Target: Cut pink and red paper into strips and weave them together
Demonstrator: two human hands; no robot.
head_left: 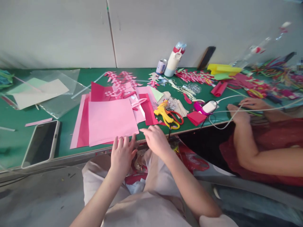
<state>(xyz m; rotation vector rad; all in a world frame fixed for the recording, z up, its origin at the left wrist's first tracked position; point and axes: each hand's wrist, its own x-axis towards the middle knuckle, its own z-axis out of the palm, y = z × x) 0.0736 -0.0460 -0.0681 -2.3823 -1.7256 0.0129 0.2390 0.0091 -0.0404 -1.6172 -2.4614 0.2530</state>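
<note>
A light pink sheet of paper [111, 121] lies on top of darker pink sheets [83, 126] near the table's front edge. My left hand [122, 151] rests its spread fingertips on the sheet's lower edge and grips nothing. Just off the sheet's lower right corner is my right hand [155, 138], index finger stretched out, nothing visible in it. Scissors with yellow and orange handles [165, 115] lie beyond my right hand. Behind the sheets are woven pink checkered paper pieces [123, 82] and pink folded strips [138, 102].
A phone [41, 142] lies at the left, near clear plastic bags [61, 101]. A white bottle [174, 63] and a can [161, 66] stand by the wall. On the right, a co-worker's hands [241, 110] are near a white charger [209, 107] and its cable.
</note>
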